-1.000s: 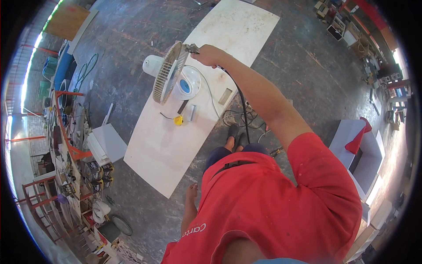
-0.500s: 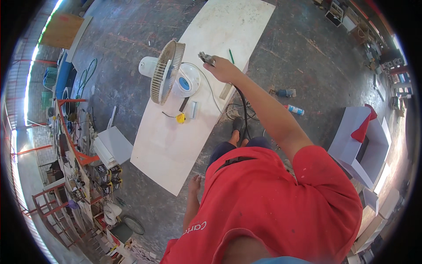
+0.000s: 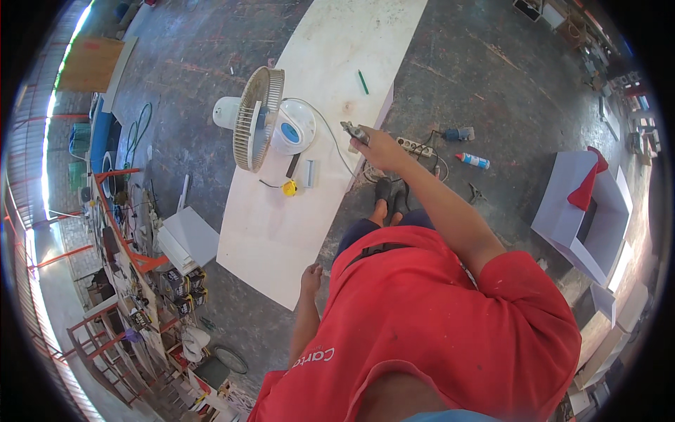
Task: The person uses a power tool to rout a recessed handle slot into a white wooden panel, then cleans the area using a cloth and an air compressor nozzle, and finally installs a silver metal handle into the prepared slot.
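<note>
My right hand (image 3: 383,152) is closed round a small grey metal gun-like tool (image 3: 356,132), held over the right edge of a long white board (image 3: 264,235). My left hand (image 3: 311,278) hangs low beside the board's near end, fingers loosely bent, nothing visible in it. On the board stands a table fan with a beige round grille (image 3: 246,133) and a white base (image 3: 301,123). Just nearer lie a dark flat bar (image 3: 293,166), a small pale metal piece (image 3: 309,174) and a yellow tape measure (image 3: 289,188). A green pencil-like stick (image 3: 363,82) lies farther up.
On the floor to the right are a power strip (image 3: 413,146), a blue power tool (image 3: 458,133), cords and a white-blue tube (image 3: 472,160) with a red tip. A white open box (image 3: 562,204) with red cloth stands far right. Crowded shelving (image 3: 133,281) and white panels (image 3: 186,239) are left.
My right hand has come nearer and to the right with the metal tool, away from the fan. The power strip shows now. My left hand has risen slightly.
</note>
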### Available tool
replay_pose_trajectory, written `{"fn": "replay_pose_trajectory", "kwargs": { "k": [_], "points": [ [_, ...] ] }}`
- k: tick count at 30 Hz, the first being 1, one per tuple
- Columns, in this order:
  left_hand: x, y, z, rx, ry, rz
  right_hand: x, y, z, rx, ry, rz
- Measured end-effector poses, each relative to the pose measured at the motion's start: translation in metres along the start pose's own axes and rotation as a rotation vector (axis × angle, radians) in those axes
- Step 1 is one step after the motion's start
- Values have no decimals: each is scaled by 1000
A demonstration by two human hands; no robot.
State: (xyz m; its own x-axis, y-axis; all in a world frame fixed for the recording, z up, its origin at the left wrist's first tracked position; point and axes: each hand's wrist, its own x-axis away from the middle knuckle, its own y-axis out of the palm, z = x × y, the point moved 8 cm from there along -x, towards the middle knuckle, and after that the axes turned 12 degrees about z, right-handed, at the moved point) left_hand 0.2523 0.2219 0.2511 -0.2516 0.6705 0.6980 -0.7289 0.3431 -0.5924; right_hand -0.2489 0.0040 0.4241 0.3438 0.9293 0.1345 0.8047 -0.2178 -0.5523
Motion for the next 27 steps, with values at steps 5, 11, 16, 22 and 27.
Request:
{"fn": "replay_pose_trajectory", "kwargs": {
  "k": [5,11,16,22,27],
  "points": [
    [-3,2,32,-10,49,10,10,5,-29,-28,-53,50],
    [-4,0,29,-37,62,20,-27,47,-67,-60,-70,9],
    [3,-8,14,-21,35,44,-48,89,-67,-54,-41,35],
    [34,-22,-5,-128,67,87,-39,143,-58,-48,-26,-88],
    [61,-28,-21,-197,46,67,-37,174,-61,-56,-76,-120]
  ]
}}
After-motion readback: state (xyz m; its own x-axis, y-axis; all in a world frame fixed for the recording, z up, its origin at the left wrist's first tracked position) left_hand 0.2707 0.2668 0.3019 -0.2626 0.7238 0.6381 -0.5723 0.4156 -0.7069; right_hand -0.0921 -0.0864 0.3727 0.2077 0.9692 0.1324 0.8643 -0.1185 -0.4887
